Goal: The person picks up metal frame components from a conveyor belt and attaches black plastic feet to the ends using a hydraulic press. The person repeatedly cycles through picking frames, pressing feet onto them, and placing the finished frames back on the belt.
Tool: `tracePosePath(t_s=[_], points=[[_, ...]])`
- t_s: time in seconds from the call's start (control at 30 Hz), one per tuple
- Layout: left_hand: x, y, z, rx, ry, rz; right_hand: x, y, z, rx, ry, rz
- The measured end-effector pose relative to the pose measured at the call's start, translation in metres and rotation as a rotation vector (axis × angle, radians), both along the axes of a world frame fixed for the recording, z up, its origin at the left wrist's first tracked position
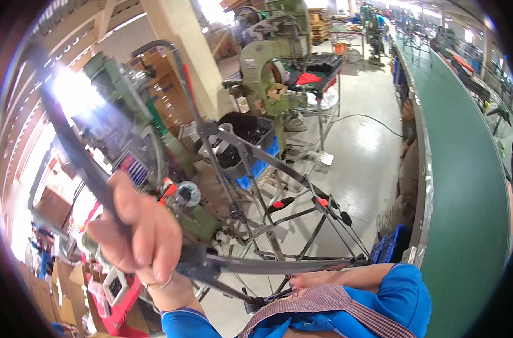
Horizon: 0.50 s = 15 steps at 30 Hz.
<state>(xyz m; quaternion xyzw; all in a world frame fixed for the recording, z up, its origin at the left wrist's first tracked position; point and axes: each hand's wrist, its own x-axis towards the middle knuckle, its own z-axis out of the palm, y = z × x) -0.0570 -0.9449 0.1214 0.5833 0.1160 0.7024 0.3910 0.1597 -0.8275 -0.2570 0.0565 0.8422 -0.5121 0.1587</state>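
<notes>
A large dark folding tube frame [284, 169], like that of a folding chair, stands open before me, with crossed legs and red-marked black joints. My left hand [141, 231] is closed around its curved upper tube [79, 149], which rises past the hand toward the upper left. That hand is slightly blurred. Low down by my apron, my right hand [301, 280] reaches in among the lower tubes beside a black joint [255, 304]. Its fingers look curled, but a tube partly covers them and what they hold is hidden.
Along the right runs a long green conveyor belt [459, 169], with a blue crate [387, 248] below its edge. Green machines [265, 73] stand ahead and to the left. A grey bin [262, 149] sits behind the frame. Cardboard boxes [65, 293] lie at the lower left.
</notes>
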Motion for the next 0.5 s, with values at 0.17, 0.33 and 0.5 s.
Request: tracePosePath(t_s=[0.17, 0.33, 0.5], points=[[0.052, -0.113, 0.011, 0.003, 0.074, 0.500, -0.057, -0.041, -0.108, 0.332, 0.383, 0.647], [0.091, -0.190, -0.039, -0.054, -0.088, 1.314, -0.056, -0.106, 0.014, 0.150, 0.212, 0.552], [0.102, -0.258, -0.116, -0.540, -0.202, 1.776, -0.063, -0.136, 0.023, 0.257, 0.433, 0.891]])
